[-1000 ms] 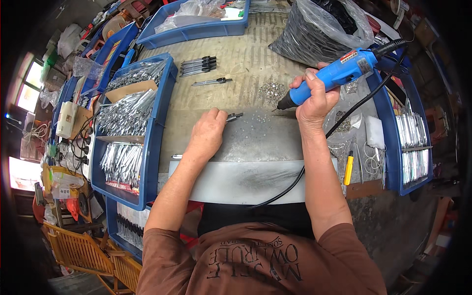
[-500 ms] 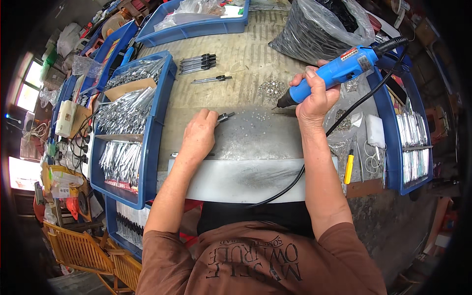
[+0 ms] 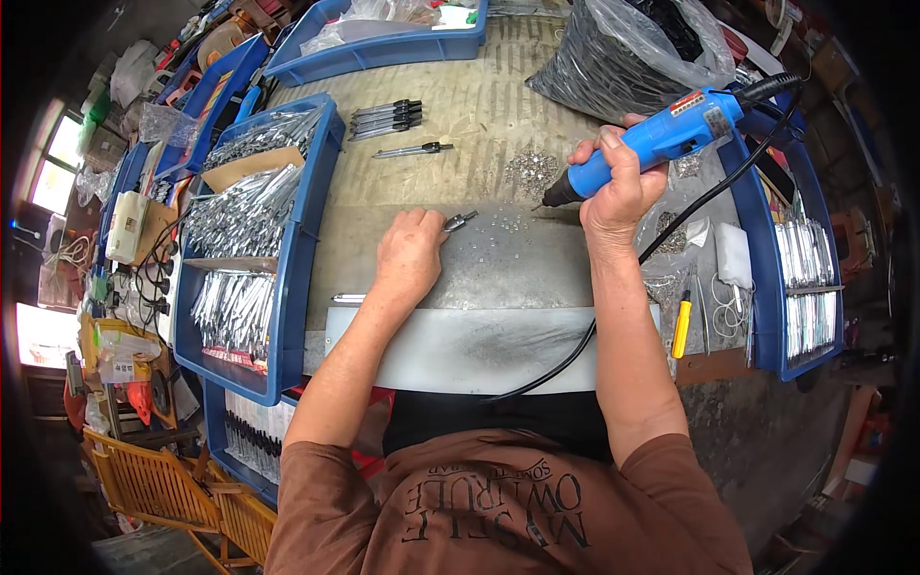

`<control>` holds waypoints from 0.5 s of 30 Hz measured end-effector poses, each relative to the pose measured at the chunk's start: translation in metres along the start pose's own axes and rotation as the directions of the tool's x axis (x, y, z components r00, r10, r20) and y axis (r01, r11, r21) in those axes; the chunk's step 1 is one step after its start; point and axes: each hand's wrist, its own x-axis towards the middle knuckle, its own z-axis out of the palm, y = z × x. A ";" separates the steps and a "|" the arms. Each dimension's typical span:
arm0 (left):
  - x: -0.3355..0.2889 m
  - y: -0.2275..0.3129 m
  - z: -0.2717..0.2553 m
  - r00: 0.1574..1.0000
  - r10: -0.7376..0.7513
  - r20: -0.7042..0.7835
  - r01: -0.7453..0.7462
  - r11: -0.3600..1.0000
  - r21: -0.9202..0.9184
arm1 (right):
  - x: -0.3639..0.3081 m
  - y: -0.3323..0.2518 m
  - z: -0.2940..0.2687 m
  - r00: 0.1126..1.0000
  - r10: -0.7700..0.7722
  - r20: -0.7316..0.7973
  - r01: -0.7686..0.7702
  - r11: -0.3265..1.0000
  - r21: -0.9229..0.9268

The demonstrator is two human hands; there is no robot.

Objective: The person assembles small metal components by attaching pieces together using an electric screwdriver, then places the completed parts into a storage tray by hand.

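Observation:
My left hand (image 3: 410,251) is closed over a slim metal part with a black end (image 3: 461,221); only that end sticks out past the fingers, pointing right. In my right hand (image 3: 623,192) is a blue electric screwdriver (image 3: 628,149), gripped round its body and tilted down to the left. Its bit hovers beside small shiny fasteners (image 3: 498,230) scattered over the tabletop, with a denser pile of fasteners (image 3: 532,171) just behind. Farther back, several similar metal parts (image 3: 386,120) lie in a stack, and a single one (image 3: 412,150) lies in front of them.
On the left stands a blue divided bin (image 3: 314,206) full of metal pieces. Another blue tray (image 3: 383,57) and a grey plastic bag (image 3: 613,72) are at the back. To the right are a yellow-handled screwdriver (image 3: 681,328) and a blue bin (image 3: 757,278). A black cord (image 3: 709,225) crosses my right forearm.
My left hand has shifted a little to the right, taking the metal part closer to the scattered fasteners. The electric screwdriver and my right hand have barely moved.

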 end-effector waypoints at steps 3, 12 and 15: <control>0.001 -0.001 0.001 1.000 0.011 -0.026 -0.012 1.000 -0.022 | 0.001 0.000 -0.002 1.000 0.005 -0.007 -0.005 1.000 0.005; 0.003 -0.004 -0.001 0.997 -0.074 0.014 0.076 0.978 -0.192 | -0.002 0.000 0.000 1.000 0.016 0.002 -0.016 1.000 -0.007; 0.004 -0.002 -0.001 0.993 -0.113 0.043 0.119 0.972 -0.205 | -0.003 0.002 0.000 0.999 0.021 0.024 -0.021 1.000 -0.021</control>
